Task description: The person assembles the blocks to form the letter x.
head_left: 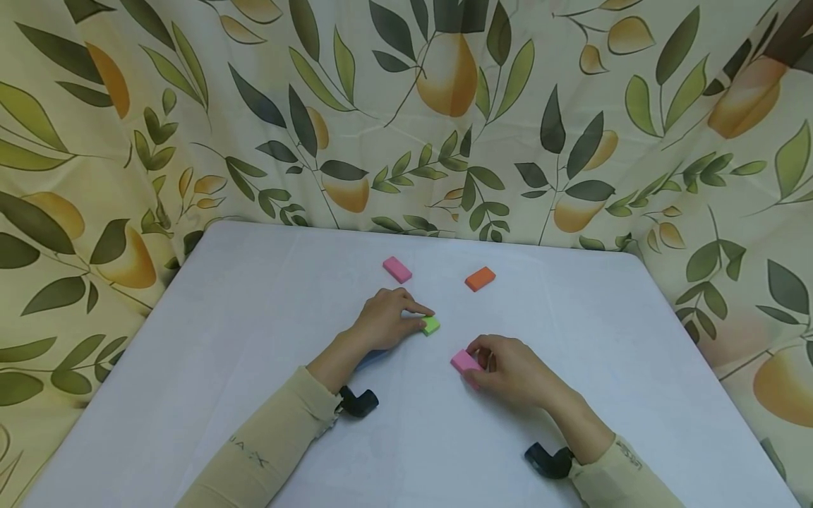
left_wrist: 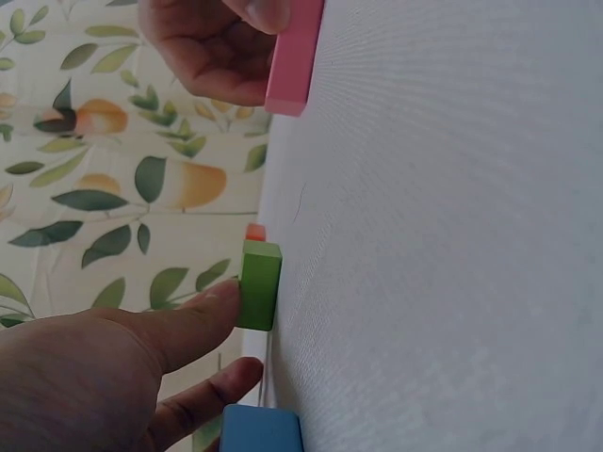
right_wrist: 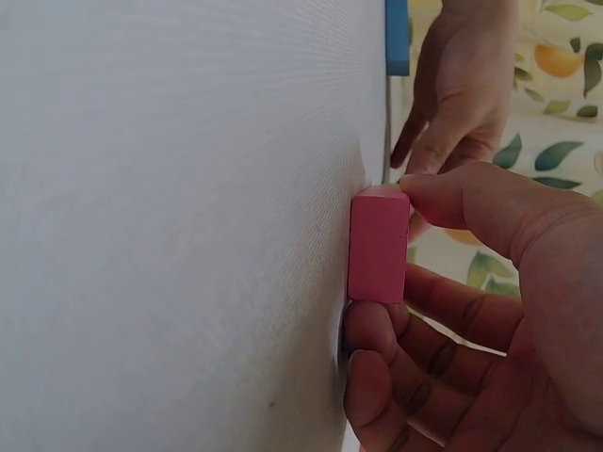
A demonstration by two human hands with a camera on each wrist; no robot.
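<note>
My left hand (head_left: 387,317) pinches a small green block (head_left: 431,324) between thumb and index finger near the middle of the table. In the left wrist view, the thumb (left_wrist: 203,320) touches the side of the green block (left_wrist: 260,285); the index fingertip's contact is hidden there. A blue block (head_left: 371,358) lies partly covered beneath the left wrist. To the right and nearer, my right hand (head_left: 514,370) holds a pink block (head_left: 466,362) by its ends, thumb at one and curled fingers at the other. In the right wrist view, this pink block (right_wrist: 379,248) is close to the tabletop.
Farther back on the white table (head_left: 254,282) lie another pink block (head_left: 397,269) and an orange block (head_left: 480,279), apart from each other. A curtain with leaves and fruit (head_left: 406,141) hangs behind the table's far edge. Black wrist cameras (head_left: 358,402) project below the sleeves.
</note>
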